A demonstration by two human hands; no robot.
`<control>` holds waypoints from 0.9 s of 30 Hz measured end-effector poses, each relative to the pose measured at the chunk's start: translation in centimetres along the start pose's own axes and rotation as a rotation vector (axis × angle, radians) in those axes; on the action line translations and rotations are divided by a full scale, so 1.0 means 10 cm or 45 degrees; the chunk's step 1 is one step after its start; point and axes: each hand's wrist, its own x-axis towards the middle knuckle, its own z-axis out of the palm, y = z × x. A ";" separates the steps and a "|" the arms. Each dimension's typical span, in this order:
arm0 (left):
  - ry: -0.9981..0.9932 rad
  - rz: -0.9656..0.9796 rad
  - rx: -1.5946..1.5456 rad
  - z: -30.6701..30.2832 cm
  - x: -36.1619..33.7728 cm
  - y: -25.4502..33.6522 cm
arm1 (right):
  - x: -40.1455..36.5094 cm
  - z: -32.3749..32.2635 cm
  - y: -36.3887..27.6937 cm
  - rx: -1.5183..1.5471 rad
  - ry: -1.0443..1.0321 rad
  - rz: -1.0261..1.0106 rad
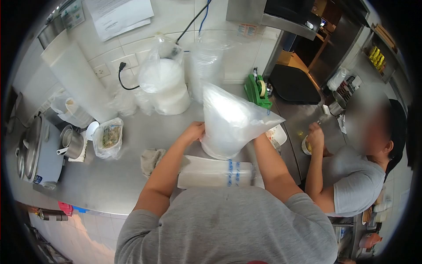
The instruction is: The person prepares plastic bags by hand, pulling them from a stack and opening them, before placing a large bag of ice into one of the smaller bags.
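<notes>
In front of me a large translucent plastic bag (233, 127) stands on the steel counter, with pale, rounded contents that I cannot make out clearly. My left hand (196, 131) grips the bag's left side, its fingertips partly hidden. My right hand reaches round the right side; the bag covers its fingers, and only the wrist and forearm show. Below the bag lies a stack of flat clear plastic bags (211, 172) with blue print. A crumpled grey cloth (151, 161) is beside the stack.
Bagged white containers (165, 83) and stacked clear lids (206, 61) line the wall. A green tape dispenser (258, 91) stands behind the bag. At left are a bagged food tub (110, 137) and a large cooker (41, 149). A co-worker (358, 176) handles a small bowl (306, 145) at right.
</notes>
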 end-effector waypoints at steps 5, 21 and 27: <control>0.006 0.005 0.188 0.05 0.52 -0.23 | 0.08 0.20 -0.04 0.211 0.112 -0.062; 0.741 0.559 0.589 0.20 -0.47 -0.67 | -0.49 -0.06 0.79 0.200 0.453 -0.335; 1.279 0.309 1.417 -0.27 -1.58 -0.75 | -1.33 0.04 1.14 -0.546 0.265 -0.307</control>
